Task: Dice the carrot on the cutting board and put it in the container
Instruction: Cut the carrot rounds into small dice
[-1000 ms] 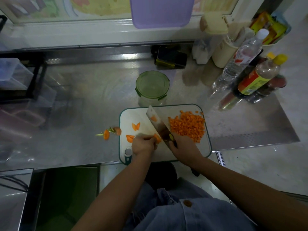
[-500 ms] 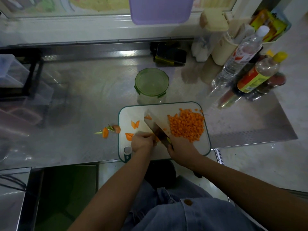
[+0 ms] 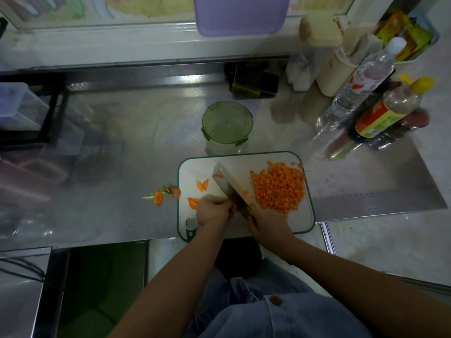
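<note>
A white cutting board (image 3: 268, 158) with a green rim lies at the counter's front edge. On its right half sits a pile of diced carrot (image 3: 279, 189). My right hand (image 3: 267, 222) grips the handle of a broad knife (image 3: 228, 180), blade angled up-left across the board. My left hand (image 3: 212, 211) holds a small carrot piece (image 3: 234, 207) against the blade with curled fingers. Loose carrot slices (image 3: 202, 184) lie on the board's left. A round container (image 3: 227, 124) with a green lid on it stands just behind the board.
Carrot ends with green stem (image 3: 162, 194) lie on the steel counter left of the board. Bottles (image 3: 388, 111) and jars crowd the back right. A dark phone-like object (image 3: 255, 81) lies behind the container. Clear bins (image 3: 19, 106) stand far left.
The knife blade has shifted slightly between cuts beside my left fingers; the carrot piece under my left hand shows less. Both hands stay at the same spot on the board.
</note>
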`<action>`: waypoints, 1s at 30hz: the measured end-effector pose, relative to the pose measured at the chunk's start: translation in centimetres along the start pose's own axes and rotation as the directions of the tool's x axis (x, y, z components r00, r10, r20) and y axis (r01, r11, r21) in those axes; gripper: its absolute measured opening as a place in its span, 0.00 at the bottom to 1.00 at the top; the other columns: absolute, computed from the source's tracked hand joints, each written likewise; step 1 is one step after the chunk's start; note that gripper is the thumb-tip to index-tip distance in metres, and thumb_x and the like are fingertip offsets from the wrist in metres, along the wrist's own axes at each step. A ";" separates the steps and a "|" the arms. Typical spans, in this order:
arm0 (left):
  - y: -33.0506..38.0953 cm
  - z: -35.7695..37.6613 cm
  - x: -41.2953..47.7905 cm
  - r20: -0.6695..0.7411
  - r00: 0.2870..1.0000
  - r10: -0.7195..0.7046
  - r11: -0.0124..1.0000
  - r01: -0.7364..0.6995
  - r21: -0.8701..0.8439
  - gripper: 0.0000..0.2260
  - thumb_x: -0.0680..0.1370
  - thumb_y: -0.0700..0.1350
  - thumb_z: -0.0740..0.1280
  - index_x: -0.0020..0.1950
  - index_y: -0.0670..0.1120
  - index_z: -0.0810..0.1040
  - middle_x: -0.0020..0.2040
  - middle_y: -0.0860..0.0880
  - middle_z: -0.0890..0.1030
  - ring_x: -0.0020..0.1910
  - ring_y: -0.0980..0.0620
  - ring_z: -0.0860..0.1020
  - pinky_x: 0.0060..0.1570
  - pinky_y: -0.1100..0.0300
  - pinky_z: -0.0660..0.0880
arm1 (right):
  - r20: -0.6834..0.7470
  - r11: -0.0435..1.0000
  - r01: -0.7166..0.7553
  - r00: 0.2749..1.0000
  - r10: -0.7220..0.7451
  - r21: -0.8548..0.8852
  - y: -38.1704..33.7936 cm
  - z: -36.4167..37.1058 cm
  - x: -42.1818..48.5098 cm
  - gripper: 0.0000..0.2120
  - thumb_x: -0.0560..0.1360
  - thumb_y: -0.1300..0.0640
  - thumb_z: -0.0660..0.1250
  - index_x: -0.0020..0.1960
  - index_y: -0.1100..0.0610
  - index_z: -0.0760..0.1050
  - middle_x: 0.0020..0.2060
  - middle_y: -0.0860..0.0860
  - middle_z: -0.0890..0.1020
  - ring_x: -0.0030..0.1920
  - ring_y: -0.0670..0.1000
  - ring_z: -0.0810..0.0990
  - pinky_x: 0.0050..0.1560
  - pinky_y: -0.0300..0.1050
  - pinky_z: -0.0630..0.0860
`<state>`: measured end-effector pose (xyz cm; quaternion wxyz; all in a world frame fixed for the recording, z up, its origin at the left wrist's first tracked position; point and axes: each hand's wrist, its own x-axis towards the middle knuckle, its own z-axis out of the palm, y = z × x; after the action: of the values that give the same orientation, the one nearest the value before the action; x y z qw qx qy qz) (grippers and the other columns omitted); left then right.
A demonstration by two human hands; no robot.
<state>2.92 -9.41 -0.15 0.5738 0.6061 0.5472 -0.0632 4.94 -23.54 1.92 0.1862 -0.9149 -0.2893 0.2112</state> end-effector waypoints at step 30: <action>2.6 -1.3 1.8 0.789 0.267 0.554 -0.434 -0.716 0.547 0.12 0.58 0.41 0.76 0.39 0.45 0.80 0.43 0.43 0.77 0.39 0.43 0.76 0.33 0.55 0.73 | -0.203 0.902 -0.178 0.940 0.274 0.392 3.7 -2.7 -0.4 0.10 0.76 0.60 0.64 0.40 0.66 0.71 0.27 0.54 0.69 0.29 0.55 0.72 0.32 0.55 0.71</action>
<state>4.83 -6.69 0.65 0.0167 0.9866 -0.1526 -0.0556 7.62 -27.25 2.55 0.3637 -0.9105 -0.1094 0.1635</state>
